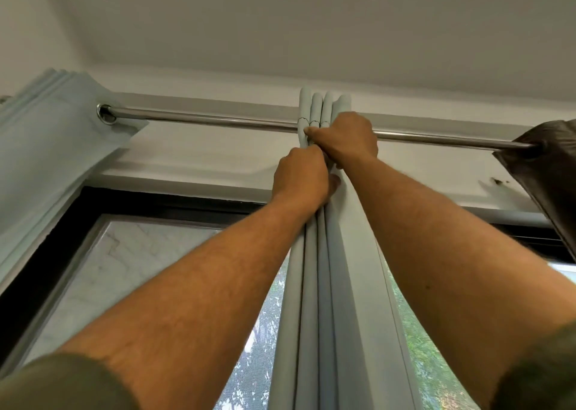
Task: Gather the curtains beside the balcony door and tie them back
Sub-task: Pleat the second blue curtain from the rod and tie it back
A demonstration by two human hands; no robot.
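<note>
We have the pale gathered curtain (324,253) hanging mid-rod (202,119), its folds running straight down. Right hand (344,138) grips the pleats at the rod; left hand (300,176) clasps just below, nearer us.

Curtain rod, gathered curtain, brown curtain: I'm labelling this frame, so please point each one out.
Curtain rod (205,118): head view, bare metal stretch left of the hands.
Gathered curtain (324,285): head view, folds below the hands.
Brown curtain (554,160): head view, upper part at the right edge.
</note>
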